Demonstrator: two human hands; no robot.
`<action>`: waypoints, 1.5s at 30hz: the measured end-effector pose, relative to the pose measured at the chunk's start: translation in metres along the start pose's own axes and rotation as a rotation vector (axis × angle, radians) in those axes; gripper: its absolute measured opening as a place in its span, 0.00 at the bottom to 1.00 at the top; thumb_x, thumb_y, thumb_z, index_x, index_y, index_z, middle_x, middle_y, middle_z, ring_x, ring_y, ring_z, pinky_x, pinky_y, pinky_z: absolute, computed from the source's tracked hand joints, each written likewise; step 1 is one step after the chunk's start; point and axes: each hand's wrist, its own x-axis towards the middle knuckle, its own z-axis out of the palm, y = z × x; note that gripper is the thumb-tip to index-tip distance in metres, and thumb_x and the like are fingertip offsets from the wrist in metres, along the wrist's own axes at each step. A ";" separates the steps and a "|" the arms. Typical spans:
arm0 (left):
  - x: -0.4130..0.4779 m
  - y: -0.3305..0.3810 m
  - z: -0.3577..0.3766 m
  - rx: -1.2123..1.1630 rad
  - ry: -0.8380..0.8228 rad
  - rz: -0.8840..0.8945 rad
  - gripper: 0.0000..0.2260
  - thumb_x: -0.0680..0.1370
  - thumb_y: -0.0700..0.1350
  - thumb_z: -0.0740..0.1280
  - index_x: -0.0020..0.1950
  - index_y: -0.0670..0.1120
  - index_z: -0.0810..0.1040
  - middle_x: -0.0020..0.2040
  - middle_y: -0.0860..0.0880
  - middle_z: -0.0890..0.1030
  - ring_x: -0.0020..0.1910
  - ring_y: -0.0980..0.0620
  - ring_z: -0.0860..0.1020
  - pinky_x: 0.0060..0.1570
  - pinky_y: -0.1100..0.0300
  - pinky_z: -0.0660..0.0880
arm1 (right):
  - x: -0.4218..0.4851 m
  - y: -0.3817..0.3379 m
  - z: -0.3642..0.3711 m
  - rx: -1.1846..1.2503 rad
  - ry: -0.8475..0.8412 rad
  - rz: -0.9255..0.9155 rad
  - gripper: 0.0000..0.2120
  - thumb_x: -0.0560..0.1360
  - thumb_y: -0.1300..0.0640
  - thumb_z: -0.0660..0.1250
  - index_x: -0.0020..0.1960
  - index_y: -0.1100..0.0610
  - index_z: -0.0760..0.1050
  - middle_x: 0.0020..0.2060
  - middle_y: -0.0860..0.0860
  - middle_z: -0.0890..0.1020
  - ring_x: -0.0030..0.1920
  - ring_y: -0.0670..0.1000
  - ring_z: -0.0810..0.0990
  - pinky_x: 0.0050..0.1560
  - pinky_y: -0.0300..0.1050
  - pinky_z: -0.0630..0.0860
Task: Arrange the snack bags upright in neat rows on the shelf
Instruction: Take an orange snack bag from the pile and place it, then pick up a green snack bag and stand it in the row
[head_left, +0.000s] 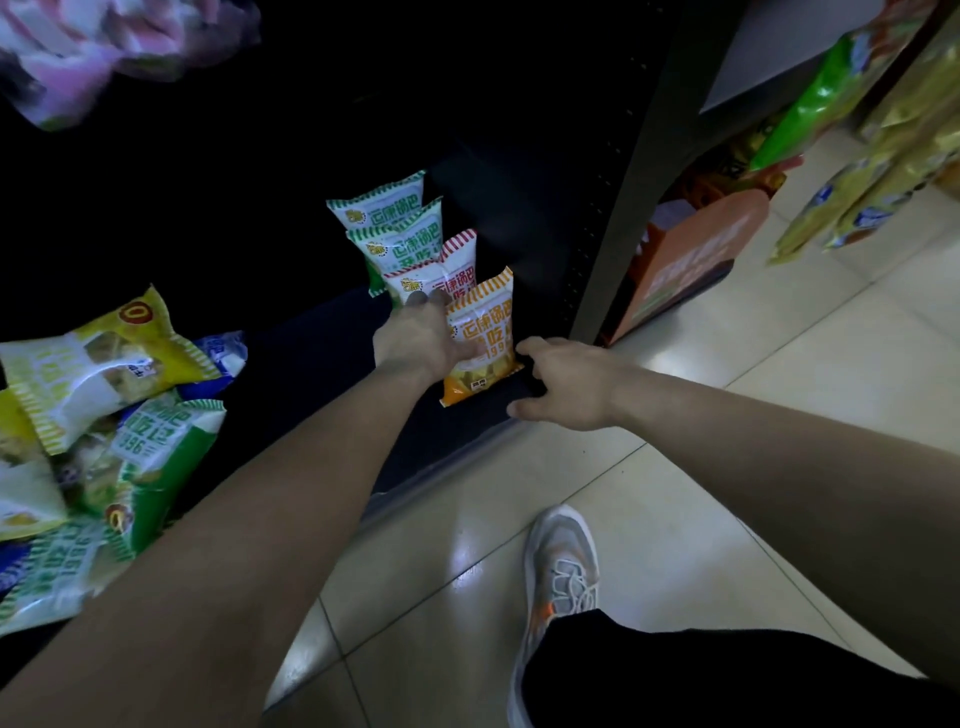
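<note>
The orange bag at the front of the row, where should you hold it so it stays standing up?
Hold the orange bag by its two side edges, about halfway up, reaching in from the open front of the shelf. It stands upright facing the aisle with the red-striped bag close behind it, so the sides are easiest to reach. The left hand already rests on its left edge; the right hand is beside it.

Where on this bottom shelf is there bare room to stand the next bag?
The dark shelf floor is bare between the row of four upright bags, fronted by the orange-striped bag, and the heap of green and yellow bags at left. The left hand rests against the row; the right hand takes the front corner. The heap is crowded.
</note>
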 end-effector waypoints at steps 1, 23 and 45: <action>0.000 0.000 -0.001 0.031 0.007 0.004 0.38 0.66 0.68 0.73 0.69 0.51 0.68 0.62 0.48 0.73 0.60 0.45 0.74 0.47 0.48 0.77 | -0.001 -0.001 0.001 -0.010 -0.012 -0.002 0.40 0.73 0.35 0.67 0.76 0.53 0.58 0.63 0.53 0.75 0.62 0.55 0.74 0.59 0.52 0.75; -0.186 -0.217 -0.172 0.296 -0.125 -0.006 0.37 0.71 0.68 0.67 0.75 0.52 0.63 0.72 0.48 0.68 0.66 0.45 0.71 0.58 0.51 0.73 | 0.004 -0.177 -0.025 -0.264 0.023 -0.166 0.34 0.74 0.36 0.65 0.74 0.51 0.64 0.66 0.51 0.69 0.61 0.56 0.74 0.45 0.50 0.71; -0.238 -0.386 -0.150 -0.081 -0.280 -0.229 0.36 0.75 0.62 0.68 0.77 0.54 0.57 0.74 0.48 0.63 0.69 0.45 0.69 0.62 0.49 0.70 | 0.162 -0.378 0.097 -0.235 -0.146 -0.058 0.41 0.65 0.21 0.60 0.62 0.52 0.72 0.62 0.54 0.77 0.58 0.57 0.76 0.55 0.51 0.75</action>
